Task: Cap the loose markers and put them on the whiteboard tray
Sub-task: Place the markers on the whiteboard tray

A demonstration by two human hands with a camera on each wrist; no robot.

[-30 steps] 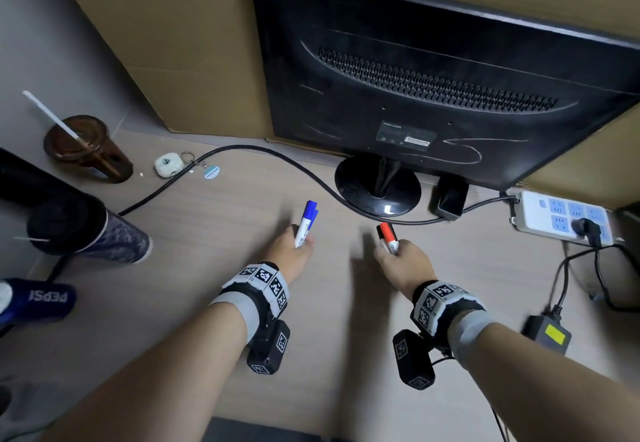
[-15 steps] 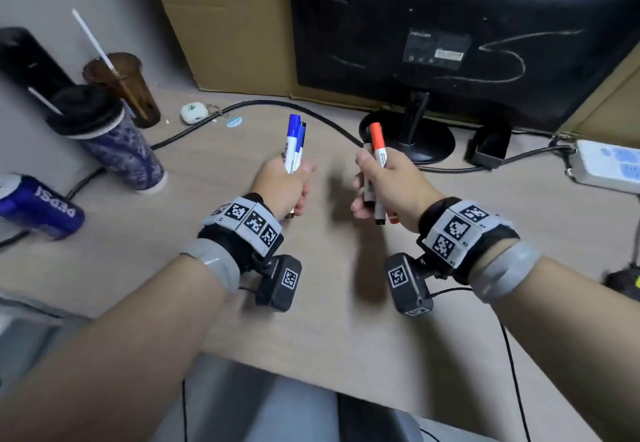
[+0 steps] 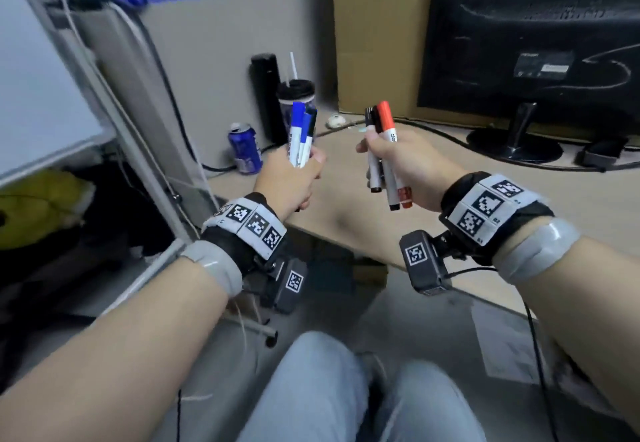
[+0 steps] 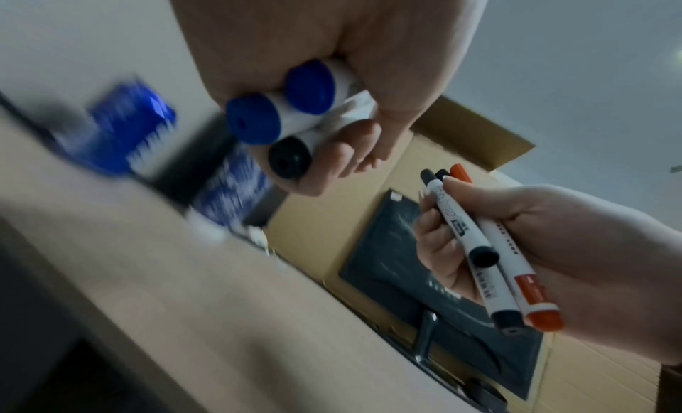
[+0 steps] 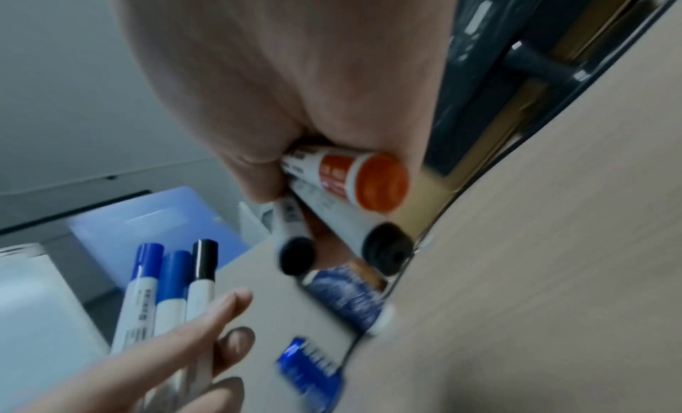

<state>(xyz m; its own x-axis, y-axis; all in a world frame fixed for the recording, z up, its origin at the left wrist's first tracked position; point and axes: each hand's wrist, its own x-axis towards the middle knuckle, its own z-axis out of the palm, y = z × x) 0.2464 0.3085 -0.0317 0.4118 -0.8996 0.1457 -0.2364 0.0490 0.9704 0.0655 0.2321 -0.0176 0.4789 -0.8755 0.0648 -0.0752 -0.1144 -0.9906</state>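
Three capped markers, two blue markers [image 3: 297,132] and one black-capped, stood upright in the left hand [image 3: 289,182], whose fingers curled round their barrels just left of frame centre. From the left wrist view their butt ends [image 4: 275,118] pointed at the camera, bunched together. The right hand [image 3: 412,168], right of centre, gripped another three: a red marker [image 3: 389,137] and two black markers [image 3: 373,151], caps up, tilted slightly left, thumb pressed across the barrels. Both forearms rose from the lower corners of the frame, wrists level and held apart above the near edge of the desk [image 3: 346,206]. Behind the hands stood a can [image 3: 245,147], a lidded cup [image 3: 296,99] and, at upper right, a monitor [image 3: 533,43] seen from its back. A whiteboard [image 3: 38,95] filled the left edge.
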